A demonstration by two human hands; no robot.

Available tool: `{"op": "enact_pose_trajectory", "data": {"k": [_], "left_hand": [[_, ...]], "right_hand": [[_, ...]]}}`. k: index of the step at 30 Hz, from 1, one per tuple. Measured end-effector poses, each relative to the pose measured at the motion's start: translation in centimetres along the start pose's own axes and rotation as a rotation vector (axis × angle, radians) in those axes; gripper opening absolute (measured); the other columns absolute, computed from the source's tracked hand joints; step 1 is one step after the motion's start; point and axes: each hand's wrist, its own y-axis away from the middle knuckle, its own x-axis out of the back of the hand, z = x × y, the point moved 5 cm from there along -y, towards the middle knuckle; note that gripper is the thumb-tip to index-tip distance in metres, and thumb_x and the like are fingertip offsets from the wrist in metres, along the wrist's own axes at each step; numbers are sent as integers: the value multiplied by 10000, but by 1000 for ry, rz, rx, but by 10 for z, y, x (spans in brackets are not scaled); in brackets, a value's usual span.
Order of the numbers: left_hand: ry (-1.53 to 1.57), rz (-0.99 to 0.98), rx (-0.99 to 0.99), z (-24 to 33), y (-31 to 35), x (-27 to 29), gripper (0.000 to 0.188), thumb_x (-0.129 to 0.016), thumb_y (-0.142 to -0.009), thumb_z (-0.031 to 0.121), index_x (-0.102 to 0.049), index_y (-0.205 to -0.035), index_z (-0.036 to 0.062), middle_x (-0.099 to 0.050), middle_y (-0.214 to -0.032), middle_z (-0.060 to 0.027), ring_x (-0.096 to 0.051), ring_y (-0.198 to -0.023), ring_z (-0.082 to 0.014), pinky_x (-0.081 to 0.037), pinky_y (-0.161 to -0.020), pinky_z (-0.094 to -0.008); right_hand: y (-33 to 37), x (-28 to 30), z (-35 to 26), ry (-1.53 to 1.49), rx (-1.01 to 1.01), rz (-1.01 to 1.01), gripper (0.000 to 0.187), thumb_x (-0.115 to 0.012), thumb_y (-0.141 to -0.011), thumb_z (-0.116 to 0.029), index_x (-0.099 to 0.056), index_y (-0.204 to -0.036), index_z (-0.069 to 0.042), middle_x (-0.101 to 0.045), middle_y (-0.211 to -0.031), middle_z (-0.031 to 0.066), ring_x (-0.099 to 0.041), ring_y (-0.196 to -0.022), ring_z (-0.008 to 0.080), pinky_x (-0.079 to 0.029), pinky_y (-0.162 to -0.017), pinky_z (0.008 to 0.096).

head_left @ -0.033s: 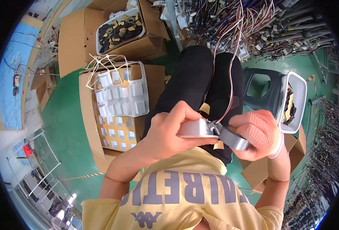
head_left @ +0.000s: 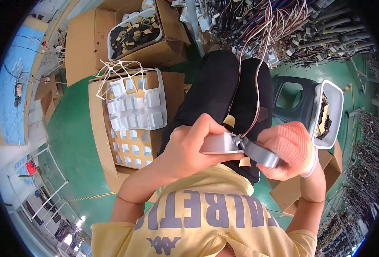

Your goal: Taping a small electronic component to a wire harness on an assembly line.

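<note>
Over my lap, my left hand [head_left: 189,147] grips a pale grey-white plastic housing [head_left: 218,144], thumb on top and fingers beneath. Red and white wires [head_left: 257,103] run from the fitting [head_left: 237,140] at the housing's right end, up across my legs. My right hand [head_left: 288,150], in a pinkish striped glove, is closed on a roll of grey tape [head_left: 261,154]. The roll sits close against that fitting; whether a strip of tape sticks to it is hard to make out. Small tan paper pieces [head_left: 229,121] lie on my dark trousers.
At left stands a cardboard box [head_left: 97,124] with a white moulded tray [head_left: 133,103] on top. Behind it, another box [head_left: 82,47] holds a tub of dark and tan pieces [head_left: 133,36]. A white bin [head_left: 332,107] rests on a dark stool [head_left: 294,96] at right. Cable bundles [head_left: 283,30] hang ahead.
Both hands, with the housing and the tape roll, have shifted very slightly to the right. Their grips are the same.
</note>
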Motion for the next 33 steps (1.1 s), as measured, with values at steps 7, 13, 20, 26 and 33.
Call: {"op": "enact_pose_trajectory", "data": {"k": [7,13,20,26,33], "left_hand": [[-213,88,37,-3,4,-1,458,-849,-681,271,-487,-821,27,-645,-706,-100,-667,-594,-169,-532,-522,-268],[616,-145,482,-22,6,-10,465,-875,-651,162,-488,-880,42,-662,-798,-53,-619,-748,-56,-471,-609,-191],[992,-295,642,-18,7,-25,467,-866,-648,133,-545,-983,73,-625,-970,-4,-568,-892,-53,-462,-751,-222],[951,-289,650,-26,11,-20,480,-869,-658,173,-538,-985,52,-644,-952,-31,-586,-857,-55,-469,-732,-205],[93,-98,211,-4,2,-3,558,-872,-629,123,-609,-1115,44,-686,-806,-65,-662,-747,-100,-506,-623,-224]], "right_hand": [[-12,-16,-6,-903,-793,370,354,-521,-930,-192,-497,-1182,56,-601,-993,112,-606,-779,151,-506,-719,276],[36,-42,16,-724,-555,356,355,-524,-893,35,-467,-1242,67,-475,-1248,163,-543,-1110,210,-443,-966,332],[14,-63,23,-252,-195,397,489,-758,-728,-107,-549,-1160,-14,-348,-1411,175,-473,-1218,315,-389,-995,415],[1,-37,11,421,60,383,352,-785,-563,-71,-619,-867,-9,-617,-1060,166,-633,-886,330,-536,-704,366],[18,-15,5,18,-177,171,243,-736,-625,-67,-558,-788,-36,-596,-828,105,-590,-610,239,-480,-530,319]]}}
